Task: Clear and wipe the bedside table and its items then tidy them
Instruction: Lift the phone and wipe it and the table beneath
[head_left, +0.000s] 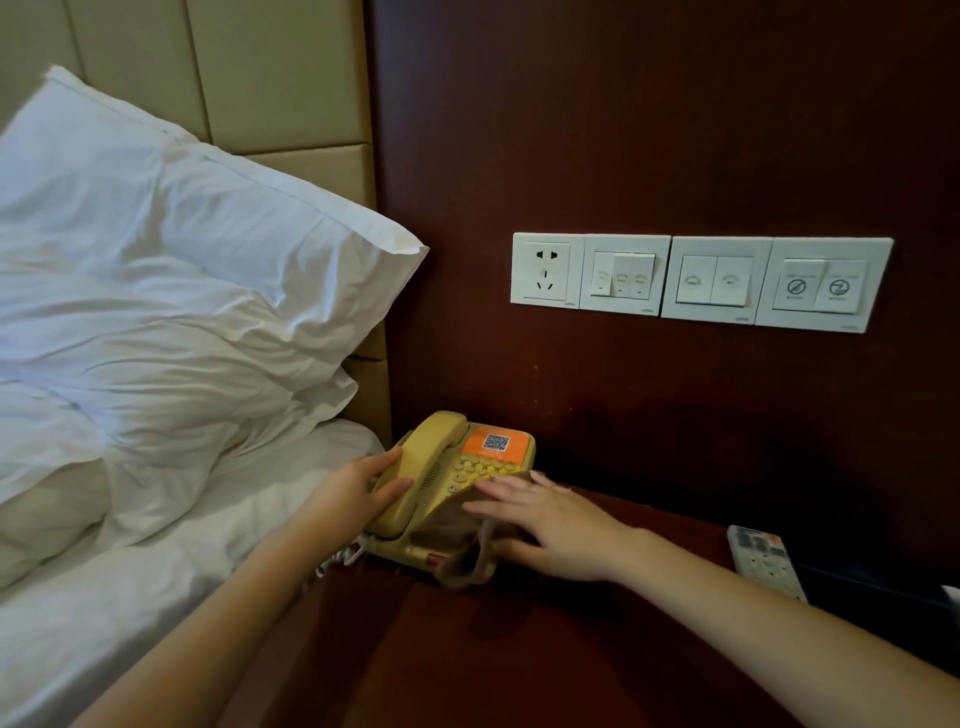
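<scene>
A yellow desk telephone (470, 470) with an orange QR sticker stands at the back left of the dark wooden bedside table (519, 654). My left hand (358, 488) grips its handset (421, 467), which lies in the cradle. My right hand (545, 525) lies with straight fingers on a brownish cloth (457, 535), pressing it onto the phone's keypad and front. A white remote control (763, 566) lies at the table's right.
The bed with white sheets (130, 587) and pillows (182, 291) runs along the left, close to the phone. A row of white wall switches and a socket (701, 283) sits on the dark panel above the table. A coiled phone cord (337, 561) hangs at the phone's left.
</scene>
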